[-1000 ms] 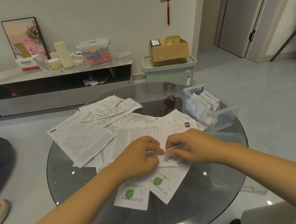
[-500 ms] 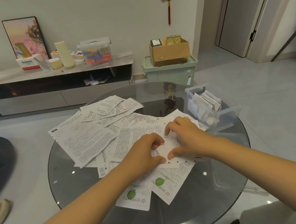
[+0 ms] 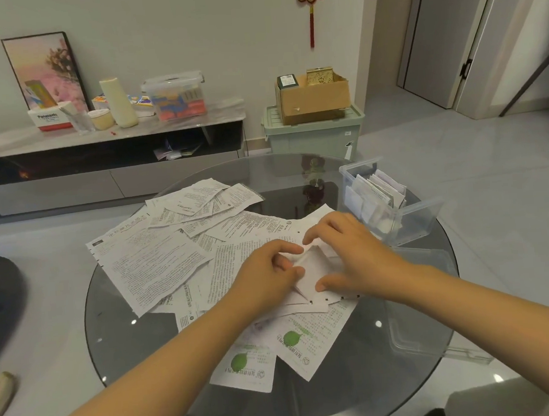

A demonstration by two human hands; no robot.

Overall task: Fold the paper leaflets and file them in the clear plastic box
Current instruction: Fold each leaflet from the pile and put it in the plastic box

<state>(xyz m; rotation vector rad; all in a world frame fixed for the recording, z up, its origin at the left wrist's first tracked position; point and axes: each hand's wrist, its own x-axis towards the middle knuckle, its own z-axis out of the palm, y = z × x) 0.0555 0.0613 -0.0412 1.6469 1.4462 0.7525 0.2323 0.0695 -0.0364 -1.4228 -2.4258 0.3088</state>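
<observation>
The round glass tabletop [image 3: 122,332] carried a spread of printed leaflets [image 3: 150,265]. At its right edge stood the clear box [image 3: 407,227], folded papers upright inside. Near the middle, the left hand [image 3: 268,276] and right hand [image 3: 351,254] both pinched a small white leaflet [image 3: 310,270], fingers curled on its folds.

Two hands, left [image 3: 264,273] and right [image 3: 351,254]; one clear plastic box [image 3: 393,206]; one loose lid [image 3: 426,301]; many leaflets [image 3: 160,264], too overlapped to count.

home living room, tv console [image 3: 108,174], framed picture [image 3: 44,69]
</observation>
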